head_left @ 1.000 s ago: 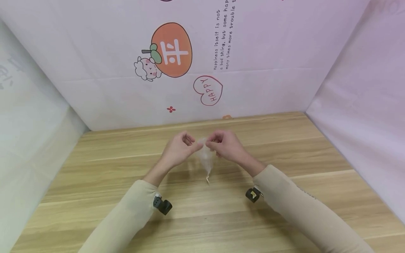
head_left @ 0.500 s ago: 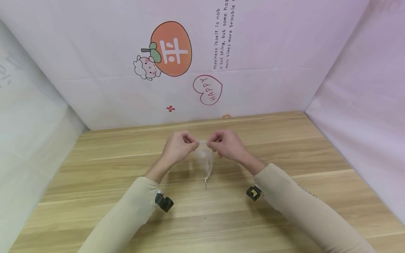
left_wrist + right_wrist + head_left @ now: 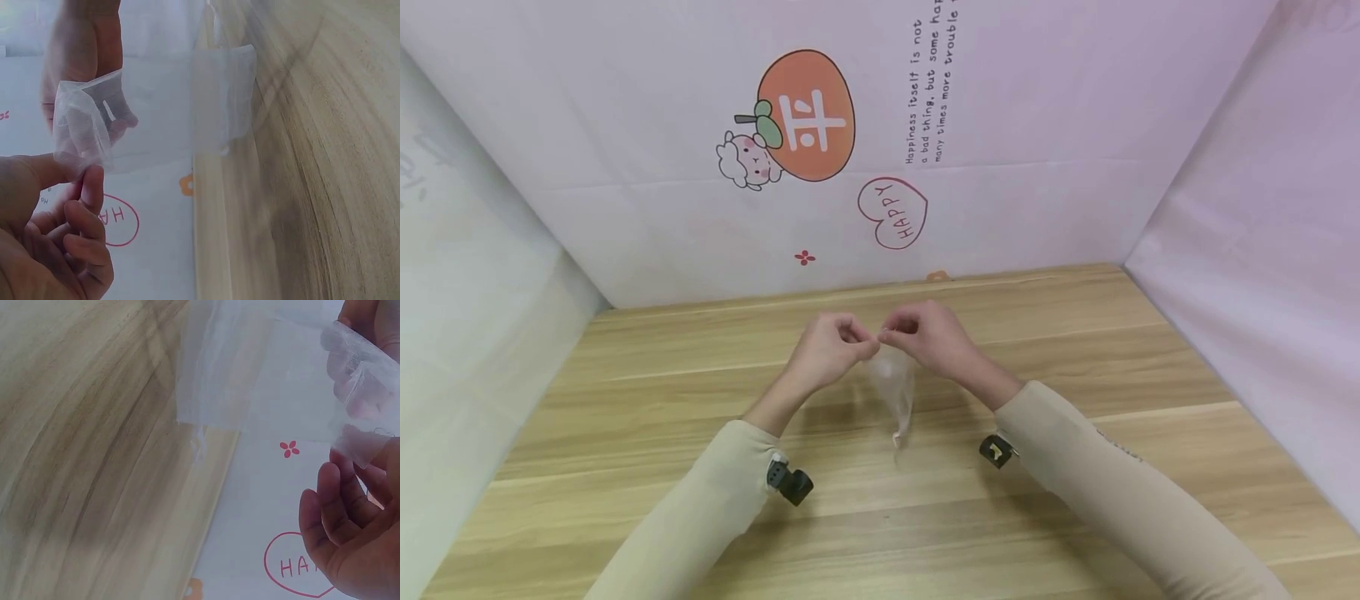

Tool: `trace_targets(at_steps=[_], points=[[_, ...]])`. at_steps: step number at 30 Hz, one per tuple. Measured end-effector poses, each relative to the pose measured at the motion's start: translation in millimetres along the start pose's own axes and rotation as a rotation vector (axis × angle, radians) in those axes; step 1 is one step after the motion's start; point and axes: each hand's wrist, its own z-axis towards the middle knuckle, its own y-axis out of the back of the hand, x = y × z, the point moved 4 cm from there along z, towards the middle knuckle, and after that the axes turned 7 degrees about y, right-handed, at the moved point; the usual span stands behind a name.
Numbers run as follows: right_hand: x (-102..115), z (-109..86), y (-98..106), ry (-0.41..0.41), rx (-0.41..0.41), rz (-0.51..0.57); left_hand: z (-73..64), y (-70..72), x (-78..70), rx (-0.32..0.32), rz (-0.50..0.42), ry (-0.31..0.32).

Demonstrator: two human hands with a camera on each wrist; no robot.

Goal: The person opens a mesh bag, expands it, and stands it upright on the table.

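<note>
A sheer white mesh bag [image 3: 895, 383] hangs between both hands over the table, with a thin string dangling from its lower end. My left hand [image 3: 827, 348] pinches the bag's upper edge between thumb and index finger. From the other side, my right hand [image 3: 934, 337] pinches the same edge, the fingertips of the two hands almost meeting. In the left wrist view, the mesh bag [image 3: 169, 106] stretches out, and fingers of the right hand [image 3: 81, 50] show through its folded top. The right wrist view has the mesh bag [image 3: 262, 369] with the string [image 3: 198, 444] at its end.
The wood-grain table [image 3: 865, 533] lies under the hands. A white printed cloth [image 3: 1022, 192] stands behind it, and pale cloth walls [image 3: 1247, 225] close off both sides. Small black cameras [image 3: 790, 483] are strapped to the wrists.
My hands first drew slightly apart, then the right hand moved left until the fingertips nearly met. The bag's lower end swung and now hangs a little further right.
</note>
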Motion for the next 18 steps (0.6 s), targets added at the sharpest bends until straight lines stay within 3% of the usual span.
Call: trace_targets(at_steps=[12, 18], points=[[2.4, 1.7, 0.3, -0.065, 0.024, -0.055, -0.7, 2.1, 0.4, -0.024, -0.014, 0.002], [2.9, 3.2, -1.5, -0.065, 0.024, -0.052, 0.8, 0.9, -1.7, -0.074, 0.083, -0.032]])
